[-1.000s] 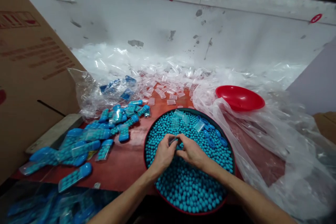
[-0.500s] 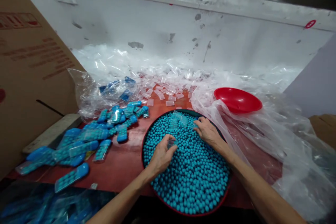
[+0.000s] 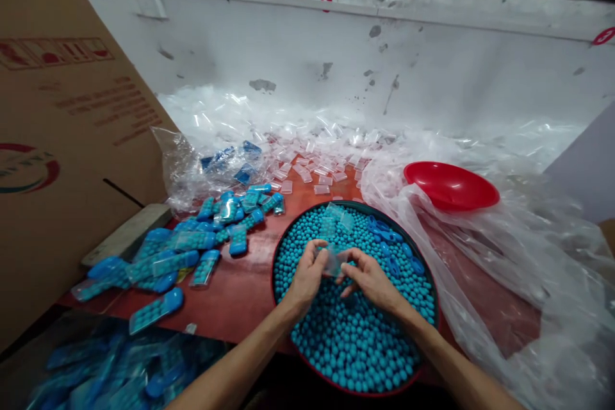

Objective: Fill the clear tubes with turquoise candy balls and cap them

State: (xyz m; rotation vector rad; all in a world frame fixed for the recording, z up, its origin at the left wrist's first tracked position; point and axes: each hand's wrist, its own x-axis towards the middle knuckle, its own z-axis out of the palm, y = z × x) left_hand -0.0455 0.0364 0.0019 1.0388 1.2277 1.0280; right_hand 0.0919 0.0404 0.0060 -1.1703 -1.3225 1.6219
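Filled blue cases (image 3: pixel 158 262) are lying in a heap on the left of the red table (image 3: pixel 230 298). The left hand (image 3: pixel 307 275) and right hand (image 3: pixel 369 278) are meeting over the round tray (image 3: pixel 276 256) of blue beads (image 3: pixel 350 339), each pinching one side of a small clear case (image 3: pixel 333 261) (empty, as far as I can tell) held between them, equally near both. A red bowl (image 3: pixel 451 186) is sitting far right.

Both forearms are showing bare up to the picture's lower edge, and the left hand (image 3: pixel 307 275) and right hand (image 3: pixel 369 278) are wearing no gloves, rings or watch.
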